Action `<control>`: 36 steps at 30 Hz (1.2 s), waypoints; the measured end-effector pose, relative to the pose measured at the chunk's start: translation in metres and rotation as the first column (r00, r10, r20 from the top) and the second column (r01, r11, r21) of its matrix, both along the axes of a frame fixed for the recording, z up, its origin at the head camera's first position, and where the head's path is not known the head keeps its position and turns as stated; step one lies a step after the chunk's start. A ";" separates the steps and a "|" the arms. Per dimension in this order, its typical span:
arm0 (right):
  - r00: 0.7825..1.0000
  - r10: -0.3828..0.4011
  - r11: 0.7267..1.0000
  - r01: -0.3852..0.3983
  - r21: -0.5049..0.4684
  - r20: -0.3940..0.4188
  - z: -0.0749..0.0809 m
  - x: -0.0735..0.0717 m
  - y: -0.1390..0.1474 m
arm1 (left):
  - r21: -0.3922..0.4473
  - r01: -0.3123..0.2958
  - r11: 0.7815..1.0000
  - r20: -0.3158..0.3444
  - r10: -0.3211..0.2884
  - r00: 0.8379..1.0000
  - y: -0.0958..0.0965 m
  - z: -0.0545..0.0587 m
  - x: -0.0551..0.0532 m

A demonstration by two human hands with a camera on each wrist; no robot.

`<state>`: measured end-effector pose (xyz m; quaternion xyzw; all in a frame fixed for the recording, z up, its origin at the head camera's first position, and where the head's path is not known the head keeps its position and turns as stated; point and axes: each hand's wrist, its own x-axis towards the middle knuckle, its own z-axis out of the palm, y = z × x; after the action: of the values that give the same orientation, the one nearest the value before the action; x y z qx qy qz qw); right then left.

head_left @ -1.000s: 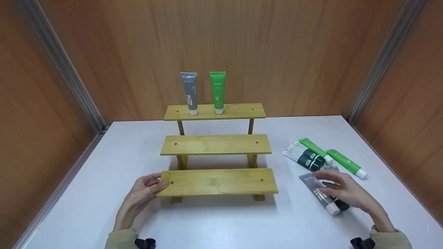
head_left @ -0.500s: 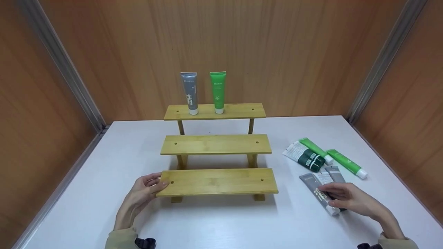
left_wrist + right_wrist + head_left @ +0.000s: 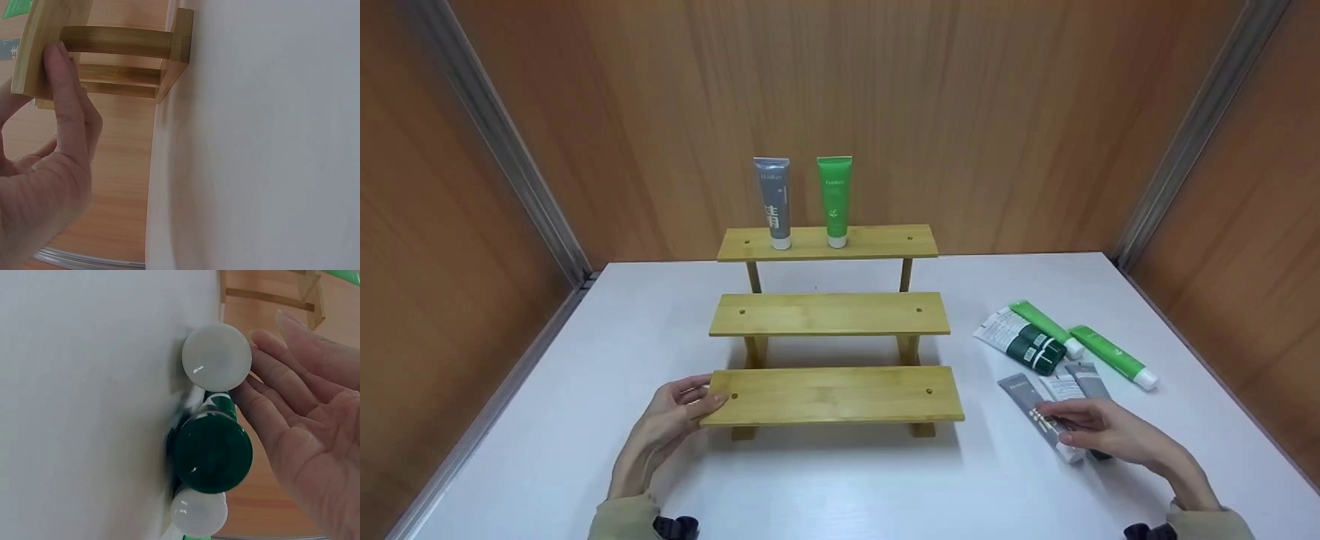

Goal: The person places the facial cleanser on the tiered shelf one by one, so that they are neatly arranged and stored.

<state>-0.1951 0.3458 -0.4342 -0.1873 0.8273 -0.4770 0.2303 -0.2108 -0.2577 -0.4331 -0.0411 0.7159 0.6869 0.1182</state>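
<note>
- White desk (image 3: 532, 420): spread under rack and loose tubes alike.
- Rack (image 3: 817, 315): standing mid-desk, no shift worth noting; standing grey tube (image 3: 775, 199) and standing green tube (image 3: 835, 196) upright on the top shelf (image 3: 877, 244), as in both earlier frames.
- Left hand (image 3: 671, 420): clamped on the left end of the bottom shelf (image 3: 840, 395), thumb above, fingers underneath; unchanged.
- Right hand (image 3: 1117, 431): over the lying grey tube (image 3: 1020, 391), fingers apparently touching, thumb apart from them; slightly left of half a second ago, and nearer the cap end than a second ago.
- Dark green tube (image 3: 1030, 346), inner green tube (image 3: 1039, 320), outer green tube (image 3: 1104, 352): lying farther back, right of the rack, unmoved.
- Lying grey tube: just moved left, a strip of desk now showing between its crimped end and the white tube (image 3: 1063, 388). Probably meaning this tube singled out from the pile. Cannot tell whether lifted or only slid.
- Second grey tube (image 3: 1089, 381): unmoved; in full cover a second ago, now mostly exposed.
- White cap (image 3: 1069, 454): also farther left, below the thumb.
</note>
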 end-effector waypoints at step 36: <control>0.895 -0.275 0.928 0.343 0.148 -0.352 -0.009 -0.026 -0.034 | -0.101 -0.118 0.988 -0.006 0.118 0.993 0.008 -0.002 -0.004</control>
<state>-0.2210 0.3120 -0.4432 -0.1039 0.9178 -0.3820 0.0297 -0.2151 -0.2496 -0.4353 -0.0894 0.7461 0.6555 0.0749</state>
